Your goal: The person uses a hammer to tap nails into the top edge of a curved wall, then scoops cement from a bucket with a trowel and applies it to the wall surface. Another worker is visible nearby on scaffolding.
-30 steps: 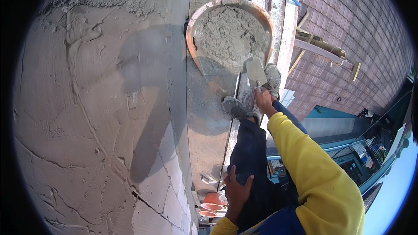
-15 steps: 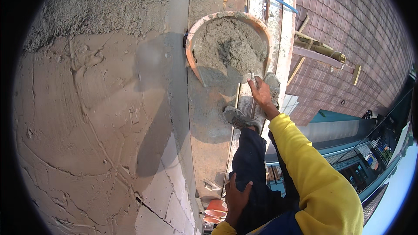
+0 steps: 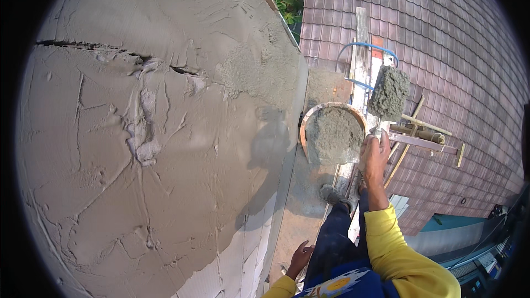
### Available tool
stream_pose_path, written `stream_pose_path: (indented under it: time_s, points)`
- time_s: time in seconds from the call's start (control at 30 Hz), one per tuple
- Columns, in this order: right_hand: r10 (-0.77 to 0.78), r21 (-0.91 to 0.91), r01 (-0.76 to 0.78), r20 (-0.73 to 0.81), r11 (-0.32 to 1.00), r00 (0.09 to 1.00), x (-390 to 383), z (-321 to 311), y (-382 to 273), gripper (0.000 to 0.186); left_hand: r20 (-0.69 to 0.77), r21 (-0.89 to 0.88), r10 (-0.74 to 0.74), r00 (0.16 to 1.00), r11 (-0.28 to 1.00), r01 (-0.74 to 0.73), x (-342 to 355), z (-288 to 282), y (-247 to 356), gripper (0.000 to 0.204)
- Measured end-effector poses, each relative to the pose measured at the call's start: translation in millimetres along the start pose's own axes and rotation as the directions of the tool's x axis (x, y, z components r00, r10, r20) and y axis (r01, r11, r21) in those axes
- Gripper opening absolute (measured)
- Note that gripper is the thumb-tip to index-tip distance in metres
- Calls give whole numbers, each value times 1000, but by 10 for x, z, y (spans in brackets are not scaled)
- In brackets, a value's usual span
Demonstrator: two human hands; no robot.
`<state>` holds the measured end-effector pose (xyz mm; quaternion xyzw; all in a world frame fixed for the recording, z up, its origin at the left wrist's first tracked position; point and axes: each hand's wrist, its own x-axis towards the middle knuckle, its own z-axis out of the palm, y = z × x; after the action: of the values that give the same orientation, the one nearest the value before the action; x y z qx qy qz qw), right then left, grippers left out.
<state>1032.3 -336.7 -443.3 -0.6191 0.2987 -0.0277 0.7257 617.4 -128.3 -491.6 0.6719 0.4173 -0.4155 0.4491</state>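
Your right hand [image 3: 375, 157] wraps the trowel [image 3: 388, 95] handle, so you cannot see the handle itself, and the heap of wet mortar covers the blade entirely. Your left hand [image 3: 301, 256] sits low beside your dark trousers; whether its grip is closed on anything is too small to tell. The basin [image 3: 331, 132] of mortar hides the plank beneath it. Your yellow sleeves run off the lower edge. The wall [image 3: 154, 149] bends away into the black rim at left and top.
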Motion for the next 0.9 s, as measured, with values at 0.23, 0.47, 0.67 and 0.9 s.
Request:
stream_pose_path:
  time_s: [0.23, 0.47, 0.67, 0.9]
  points:
    - [-458, -160, 436, -455, 886, 763, 439, 818, -1060, 42, -92, -345, -171, 981, 930, 130, -636, 107, -755, 70]
    - [-543, -192, 583, 225, 790, 809, 174, 2306, 179, 41, -63, -427, -141, 988, 899, 101, -690, 238, -460, 72]
    - [-219, -139, 387, 631, 912, 744, -1724, 904, 676, 47, -36, -47, 13, 999, 999, -15, -376, 411, 83, 77]
    - [500, -889, -106, 149, 446, 853, -482, -978, 3321, 63, 49, 276, 1, 999, 961, -14, 455, 1064, 255, 95]
